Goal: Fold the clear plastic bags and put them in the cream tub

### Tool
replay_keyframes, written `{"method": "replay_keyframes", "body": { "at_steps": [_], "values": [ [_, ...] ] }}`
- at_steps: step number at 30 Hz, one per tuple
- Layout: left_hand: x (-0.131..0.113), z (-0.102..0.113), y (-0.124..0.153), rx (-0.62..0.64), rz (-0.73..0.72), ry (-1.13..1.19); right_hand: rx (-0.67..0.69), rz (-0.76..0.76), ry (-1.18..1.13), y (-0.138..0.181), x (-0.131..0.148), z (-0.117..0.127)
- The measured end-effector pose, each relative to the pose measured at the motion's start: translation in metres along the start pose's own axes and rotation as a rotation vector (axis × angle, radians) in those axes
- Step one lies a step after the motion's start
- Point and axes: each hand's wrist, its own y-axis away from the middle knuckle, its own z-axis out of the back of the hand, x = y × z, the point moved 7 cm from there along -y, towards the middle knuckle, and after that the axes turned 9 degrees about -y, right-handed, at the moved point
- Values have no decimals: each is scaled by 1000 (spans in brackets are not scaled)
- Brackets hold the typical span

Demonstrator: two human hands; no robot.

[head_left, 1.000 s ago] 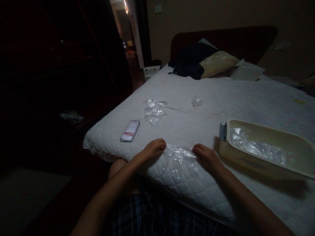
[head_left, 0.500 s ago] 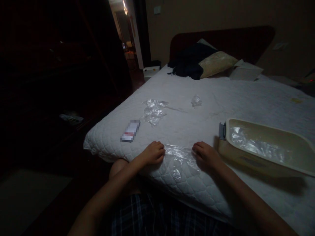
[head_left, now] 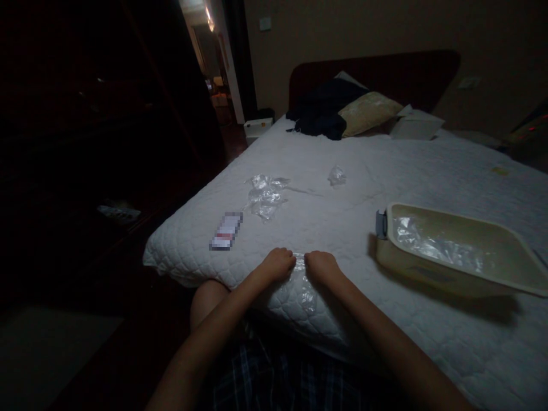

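Observation:
A clear plastic bag (head_left: 302,282) lies crumpled at the near corner of the white quilted mattress (head_left: 342,222). My left hand (head_left: 278,264) and my right hand (head_left: 322,266) rest close together on its top edge, fingers curled and pinching the plastic between them. To the right stands a beige plastic basin (head_left: 454,251) with more clear plastic (head_left: 432,245) inside it. The room is dim.
Crumpled clear bags (head_left: 264,195) and a smaller one (head_left: 337,176) lie farther up the bed. A small blurred packet (head_left: 226,230) sits near the left edge. Dark clothing (head_left: 319,111) and pillows (head_left: 370,112) are at the headboard. Dark floor and a doorway lie to the left.
Both hands have drawn inward toward each other, bunching the plastic bag that was spread flat between them. The view has shifted slightly.

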Motion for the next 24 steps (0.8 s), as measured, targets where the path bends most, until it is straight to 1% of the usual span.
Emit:
{"method": "replay_keyframes", "body": {
  "at_steps": [4,7,9,12,13,15,17,18,20,22,24],
  "values": [
    [4,-2,6,-51,46,82,-57,-56,30,10,-33,-1],
    [9,-1,11,-63,112,136,-103,-86,-32,18,-56,-2],
    [11,1,15,-75,147,174,-145,-77,-173,22,-67,-2],
    [17,6,22,-151,191,329,-209,-50,-511,26,-85,2],
    [22,7,25,-198,229,394,-238,-52,-620,27,-93,3],
    [39,7,32,-299,357,499,-290,-71,-791,28,-110,5],
    [56,0,36,-342,486,582,-287,-81,-915,28,-122,2],
    [62,-6,35,-325,518,634,-262,-79,-967,27,-125,0],
    [69,-19,29,-247,530,758,-199,-70,-1032,25,-125,-5],
    [70,-30,21,-164,519,876,-150,-66,-1046,24,-121,-8],
    [65,-36,13,-82,486,969,-124,-84,-1036,22,-116,-12]
  ]
}}
